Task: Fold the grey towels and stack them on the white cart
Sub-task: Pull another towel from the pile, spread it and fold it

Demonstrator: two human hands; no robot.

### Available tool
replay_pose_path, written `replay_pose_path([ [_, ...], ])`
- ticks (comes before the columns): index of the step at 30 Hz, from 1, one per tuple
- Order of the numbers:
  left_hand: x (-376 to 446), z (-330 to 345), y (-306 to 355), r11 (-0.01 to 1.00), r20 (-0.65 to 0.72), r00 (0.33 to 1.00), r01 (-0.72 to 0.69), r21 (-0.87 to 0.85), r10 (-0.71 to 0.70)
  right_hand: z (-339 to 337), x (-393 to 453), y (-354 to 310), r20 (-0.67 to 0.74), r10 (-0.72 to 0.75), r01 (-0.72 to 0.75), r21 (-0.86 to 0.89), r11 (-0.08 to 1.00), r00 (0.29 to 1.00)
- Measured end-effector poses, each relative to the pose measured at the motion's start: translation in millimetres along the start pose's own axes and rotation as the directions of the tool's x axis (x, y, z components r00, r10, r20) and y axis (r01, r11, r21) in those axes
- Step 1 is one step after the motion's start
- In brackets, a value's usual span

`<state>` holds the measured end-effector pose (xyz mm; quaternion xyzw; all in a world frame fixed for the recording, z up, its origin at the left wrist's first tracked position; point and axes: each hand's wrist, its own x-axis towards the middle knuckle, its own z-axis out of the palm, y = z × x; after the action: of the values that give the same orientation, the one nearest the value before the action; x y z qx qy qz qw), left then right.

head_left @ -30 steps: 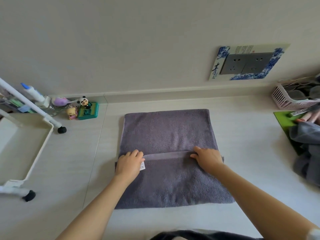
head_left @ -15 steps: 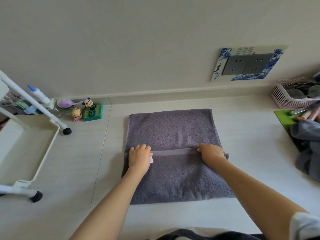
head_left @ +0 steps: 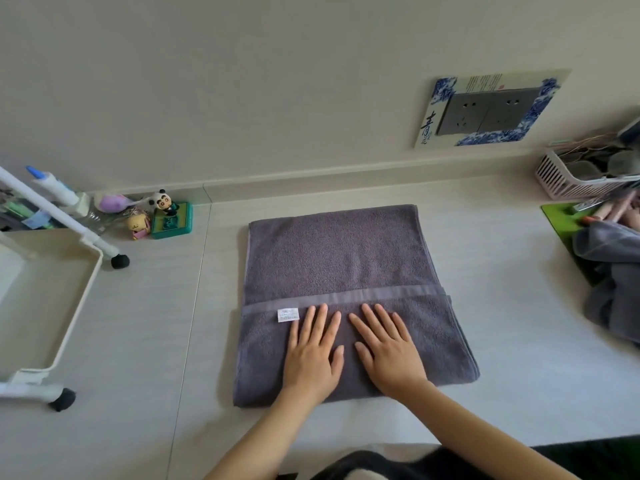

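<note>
Both hands, left hand [head_left: 313, 358] and right hand [head_left: 389, 351], lie flat with fingers straight, pressing the folded grey towel [head_left: 339, 258] mid-counter, white cart [head_left: 52, 299] at the left edge.

A plain cream painted wall [head_left: 277, 81] rises behind a pale wood-grain laminate desk [head_left: 156, 341], joined by a low beige upstand strip [head_left: 346, 173]. A double grey plastic wall socket [head_left: 486, 112], framed by a blue-and-white patterned surround [head_left: 540, 98], sits above the desk's far right corner in soft, even light.
</note>
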<state>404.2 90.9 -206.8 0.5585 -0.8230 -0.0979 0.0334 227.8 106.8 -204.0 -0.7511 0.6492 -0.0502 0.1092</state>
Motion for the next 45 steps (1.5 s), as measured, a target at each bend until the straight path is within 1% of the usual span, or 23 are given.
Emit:
replay_pose_path([
  [5,-13.4,-1.8,-27.3,1.000,-0.055,0.998,0.028,-0.006,-0.029,-8.8,-2.8,26.3,-0.008,0.172,-0.172,-0.017,0.985,0.985],
  [8,-19.6,-1.2,-36.8,1.000,-0.064,0.998,0.006,0.001,-0.005,-15.0,-7.9,40.3,-0.027,0.273,-0.273,-0.003,0.962,0.962],
  [11,-19.0,-2.9,-37.7,1.000,-0.040,0.999,-0.005,-0.016,0.005,-16.8,-10.7,43.2,-0.004,0.306,-0.306,0.005,0.952,0.952],
  [12,-19.0,-4.5,-37.3,0.999,-0.045,0.999,-0.011,-0.033,0.009,-17.3,-10.4,42.1,0.003,0.306,-0.306,0.014,0.952,0.952],
  [14,-20.7,-5.8,-37.8,0.993,-0.087,0.994,-0.069,-0.092,0.061,-18.5,-9.7,41.7,-0.003,0.304,-0.304,0.041,0.952,0.953],
  [16,-32.4,-7.0,-38.8,0.977,-0.157,0.978,-0.160,-0.141,0.138,-22.1,-16.2,42.2,-0.031,0.252,-0.249,0.073,0.966,0.967],
  [17,-39.9,-6.7,-40.1,0.970,-0.188,0.968,-0.194,-0.147,0.165,-23.3,-22.2,42.0,-0.060,0.189,-0.184,0.083,0.979,0.980],
  [19,-56.2,-4.6,-44.6,0.962,-0.218,0.960,-0.216,-0.167,0.178,-20.3,-39.8,40.8,-0.134,0.033,-0.017,0.117,0.993,0.990],
  [21,-67.9,-2.7,-52.3,0.956,-0.208,0.961,-0.224,-0.191,0.183,-16.6,-56.6,37.8,-0.165,-0.051,0.078,0.164,0.983,0.985],
  [25,-68.5,-4.6,-64.6,0.947,-0.139,0.956,-0.280,-0.155,0.260,-15.4,-70.3,35.1,-0.116,-0.067,0.087,0.186,0.979,0.991],
  [27,-66.3,-6.2,-65.2,0.944,-0.114,0.956,-0.287,-0.161,0.271,-16.0,-70.7,34.7,-0.096,-0.072,0.088,0.180,0.980,0.993],
  [30,-64.3,-8.0,-63.8,0.937,-0.137,0.965,-0.251,-0.241,0.224,-14.0,-69.1,29.7,-0.125,-0.043,0.065,0.174,0.983,0.991],
  [33,-56.6,-10.6,-63.7,0.918,-0.154,0.979,-0.179,-0.353,0.131,-13.8,-63.0,24.3,-0.161,0.035,0.000,0.211,0.978,0.986],
  [37,-46.2,-15.5,-63.9,0.903,-0.151,0.984,-0.150,-0.403,0.096,-15.5,-55.3,18.3,-0.189,0.077,-0.037,0.209,0.977,0.979],
  [40,-40.6,-18.9,-64.2,0.893,-0.104,0.993,-0.094,-0.439,0.054,-15.1,-50.4,15.8,-0.203,0.082,-0.041,0.199,0.979,0.976],
  [42,-37.5,-24.6,-62.2,0.897,-0.035,0.999,-0.039,-0.439,0.027,-16.5,-47.0,14.9,-0.179,0.098,-0.058,0.213,0.975,0.979],
  [44,-35.5,-32.6,-59.4,0.901,0.059,0.998,0.012,-0.433,0.015,-23.9,-44.7,13.3,-0.085,0.136,-0.115,0.222,0.968,0.987],
  [45,-35.8,-37.7,-57.4,0.903,0.113,0.993,0.032,-0.429,0.018,-29.6,-44.8,12.8,-0.004,0.143,-0.139,0.219,0.966,0.990],
])
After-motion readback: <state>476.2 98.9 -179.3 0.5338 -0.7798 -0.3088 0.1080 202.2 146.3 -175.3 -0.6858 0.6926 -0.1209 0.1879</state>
